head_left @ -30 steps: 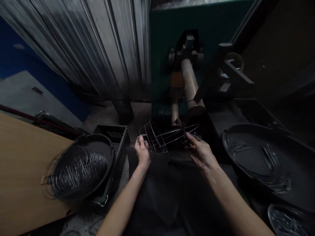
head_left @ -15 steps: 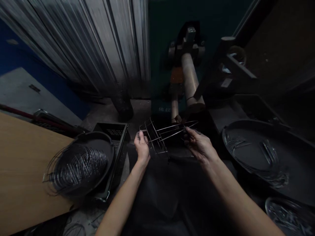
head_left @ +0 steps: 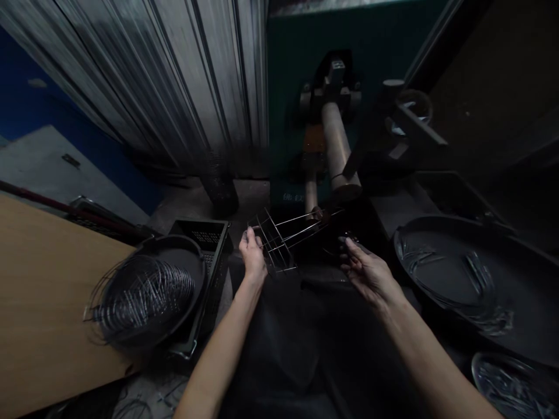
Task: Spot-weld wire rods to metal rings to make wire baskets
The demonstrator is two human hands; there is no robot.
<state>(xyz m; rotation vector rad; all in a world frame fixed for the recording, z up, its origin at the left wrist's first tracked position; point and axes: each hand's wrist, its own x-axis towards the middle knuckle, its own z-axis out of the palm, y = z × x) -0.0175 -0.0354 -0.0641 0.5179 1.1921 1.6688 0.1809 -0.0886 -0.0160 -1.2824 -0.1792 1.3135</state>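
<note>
My left hand [head_left: 254, 256] pinches the left side of a thin wire frame [head_left: 279, 243], thumb on top. The frame's long wires stretch right to the small lower cylinder [head_left: 311, 201] of a machine, close to its tip; whether they touch is too dark to tell. My right hand [head_left: 364, 269] is to the right of the wires, apart from them, its fingers curled with thumb and fingertips close together. What it holds, if anything, is too dark to make out.
A thicker machine cylinder [head_left: 338, 148] juts out above. At the left, a round pan [head_left: 196, 279] of wire rings rests over a dark crate [head_left: 225, 233]. A large pan [head_left: 437, 220] with wire pieces lies right, above a smaller bowl [head_left: 476, 372]. A wooden board [head_left: 52, 297] is far left.
My right hand has let go of the wires and moved right and slightly down. The frame's wire ends have shifted slightly left and up. My left hand keeps its hold.
</note>
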